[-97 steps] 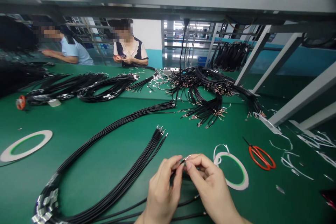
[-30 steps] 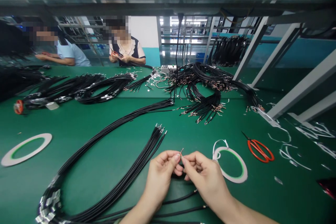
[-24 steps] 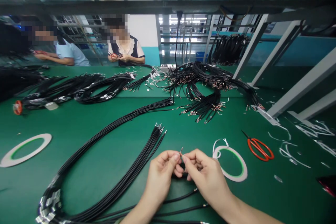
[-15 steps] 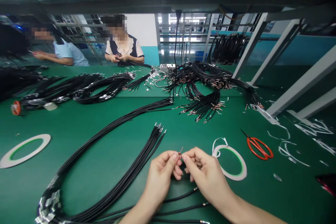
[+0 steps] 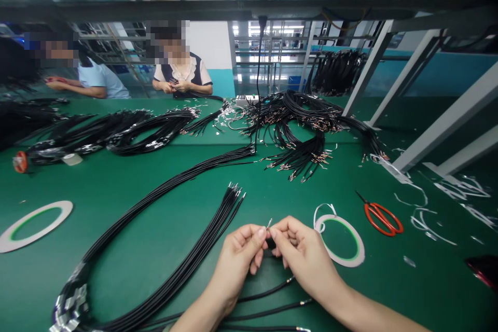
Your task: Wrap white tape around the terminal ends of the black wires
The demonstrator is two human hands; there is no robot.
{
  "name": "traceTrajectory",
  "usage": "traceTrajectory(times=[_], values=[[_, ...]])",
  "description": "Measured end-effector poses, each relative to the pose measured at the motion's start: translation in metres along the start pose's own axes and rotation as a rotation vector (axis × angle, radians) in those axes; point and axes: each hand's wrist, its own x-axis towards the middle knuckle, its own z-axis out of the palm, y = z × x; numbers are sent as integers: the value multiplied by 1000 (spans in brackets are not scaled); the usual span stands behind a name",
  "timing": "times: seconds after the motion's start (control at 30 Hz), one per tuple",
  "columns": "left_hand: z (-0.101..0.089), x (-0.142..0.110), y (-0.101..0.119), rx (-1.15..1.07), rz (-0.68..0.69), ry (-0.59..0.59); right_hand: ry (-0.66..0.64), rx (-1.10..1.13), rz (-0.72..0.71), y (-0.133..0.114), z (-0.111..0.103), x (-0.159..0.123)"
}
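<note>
Left hand [image 5: 237, 264] and right hand [image 5: 303, 257] low centre of frame, fingers clenched in pinch, both grasping small metal terminal [image 5: 269, 223] on thin black wire [image 5: 271, 244]; tip points up between thumbs. Likely light, easily bent: best held by wire just behind terminal. Black wire bundle [image 5: 187, 249] lower left; red-handled scissors [image 5: 381, 219] right.

Small metal wire terminal [image 5: 269, 223], tilted upward
</note>
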Motion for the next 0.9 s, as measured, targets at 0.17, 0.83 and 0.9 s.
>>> traceTrajectory(times=[0.17, 0.83, 0.9], values=[[0, 1, 3, 11, -12, 56, 7, 20, 42, 3, 0, 0], [6, -4, 1, -47, -16, 80, -4, 56, 61, 5, 7, -3], [6, -4, 1, -48, -9, 81, 0, 59, 69, 6, 8, -4]])
